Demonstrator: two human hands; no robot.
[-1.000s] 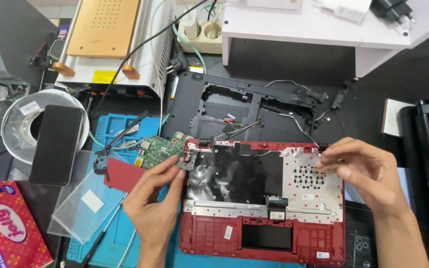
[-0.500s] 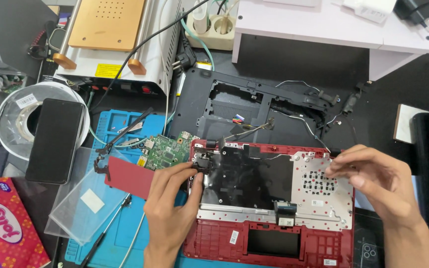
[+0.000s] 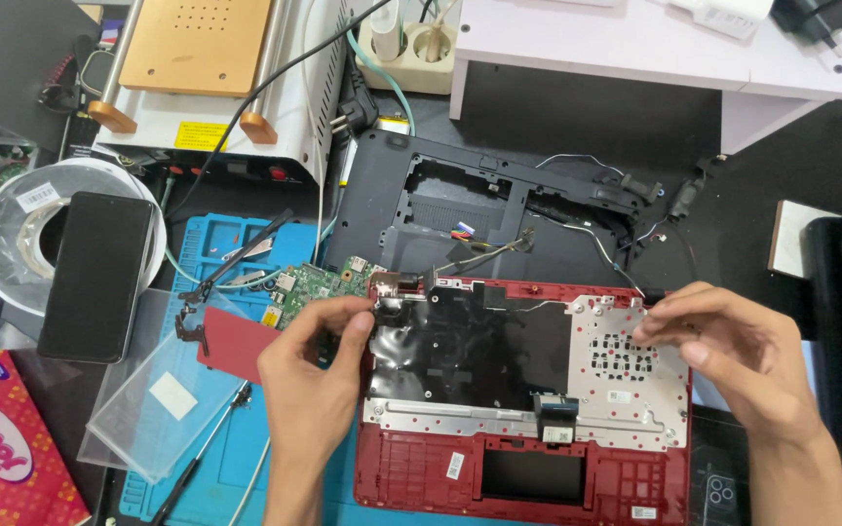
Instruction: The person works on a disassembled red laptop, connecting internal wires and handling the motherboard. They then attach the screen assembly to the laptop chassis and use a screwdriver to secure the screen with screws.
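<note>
I am holding the red laptop palmrest (image 3: 523,477) at its two upper corners, underside facing up at me. My left hand (image 3: 319,375) is curling around the upper left corner, thumb and forefinger closing on the small metal hinge bracket (image 3: 389,289) there, the other fingers folding loosely underneath. My right hand (image 3: 733,351) is gripping the upper right corner, fingertips (image 3: 657,331) pinching together over the edge of the silver keyboard backplate (image 3: 626,360); whether something small is sitting between those fingertips I cannot tell. The palmrest is lying flat on the bench (image 3: 772,214), partly over the blue work mat (image 3: 241,390), with a black film (image 3: 470,346) covering its left half and a ribbon connector (image 3: 554,417) sitting near the middle of its lower metal strip.

Just beyond the palmrest the black laptop base shell (image 3: 460,209) is lying open, with loose wires (image 3: 499,248) trailing across it. A green circuit board (image 3: 319,284) is resting just beside my left hand, touching the palmrest's left corner. A red flat piece (image 3: 231,341) is lying on the mat to the left, with a clear plastic sheet (image 3: 153,404) overlapping its lower edge. Further left a dark phone (image 3: 97,273) is lying across a round white ring (image 3: 2,244), and a red tissue packet (image 3: 7,448) is sitting at the bottom left. A white heating machine with an orange plate (image 3: 207,68) is standing at the far side of the bench.
</note>
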